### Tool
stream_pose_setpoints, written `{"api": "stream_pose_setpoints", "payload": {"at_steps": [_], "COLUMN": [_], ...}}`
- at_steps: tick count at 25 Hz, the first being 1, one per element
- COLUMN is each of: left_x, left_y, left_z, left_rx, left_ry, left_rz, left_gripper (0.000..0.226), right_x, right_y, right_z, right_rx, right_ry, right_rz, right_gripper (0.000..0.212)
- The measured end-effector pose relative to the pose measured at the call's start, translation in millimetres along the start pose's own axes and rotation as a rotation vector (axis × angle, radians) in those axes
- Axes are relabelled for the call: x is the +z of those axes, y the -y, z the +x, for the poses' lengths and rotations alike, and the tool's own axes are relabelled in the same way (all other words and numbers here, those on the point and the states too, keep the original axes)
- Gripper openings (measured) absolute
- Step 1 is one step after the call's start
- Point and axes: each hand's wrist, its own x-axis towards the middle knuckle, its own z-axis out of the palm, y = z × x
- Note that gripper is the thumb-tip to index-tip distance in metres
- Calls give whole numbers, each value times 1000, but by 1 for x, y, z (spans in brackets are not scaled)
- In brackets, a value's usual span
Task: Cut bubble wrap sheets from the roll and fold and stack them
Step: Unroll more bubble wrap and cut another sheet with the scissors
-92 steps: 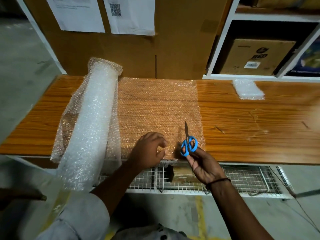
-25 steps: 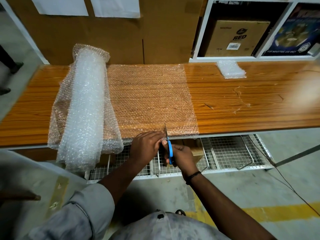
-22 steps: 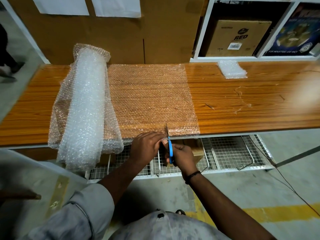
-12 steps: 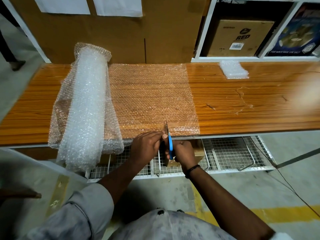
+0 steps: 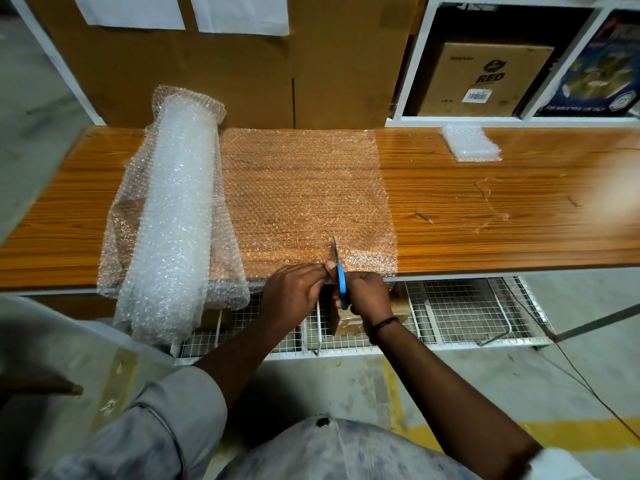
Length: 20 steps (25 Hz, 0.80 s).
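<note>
From the head camera, looking down over my own arms: my left hand (image 5: 294, 292) sits at the near edge of the tabletop (image 5: 502, 220), its fingers (image 5: 320, 271) curled and pinching the edge of the unrolled bubble wrap sheet (image 5: 304, 195) just left of the blade. My right hand (image 5: 365, 294) is wrapped round the blue handles of the scissors (image 5: 341, 282), with the blade pointing away from me and its tip only a short way in from the near edge. The scissors show edge-on, so I cannot tell how far the blades are parted.

The roll (image 5: 176, 209) lies on the left, running front to back and overhanging the near edge. The sheet is joined to it and spreads flat to the right.

As I judge it, this cut has barely begun: nearly the whole depth of the sheet, right up to the back of the tabletop, is yet to be cut. One small folded stack (image 5: 471, 142) lies far right at the back, well apart from my hands, so some sheets look finished. This piece has yet to be cut free, folded and added there.
</note>
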Motion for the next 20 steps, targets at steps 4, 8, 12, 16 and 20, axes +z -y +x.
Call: {"api": "stream_pose_setpoints", "payload": {"at_steps": [4, 8, 12, 16, 20], "left_x": [-1, -2, -2, -4, -11], "left_y": [1, 2, 2, 4, 0], "left_z": [1, -2, -2, -3, 1], "left_rx": [11, 8, 23, 47, 26], "left_ry": [-2, 16, 34, 33, 5], "left_rz": [-4, -16, -30, -44, -61], "left_gripper": [29, 29, 31, 30, 31], "right_x": [-1, 0, 4, 6, 8], "right_y": [2, 3, 0, 5, 12], "right_z": [7, 14, 20, 27, 39], "right_rx": [28, 60, 35, 37, 48], "right_ry": [-1, 18, 5, -4, -3], "right_rz": [5, 31, 27, 65, 63], "right_gripper": [33, 38, 43, 43, 49]}}
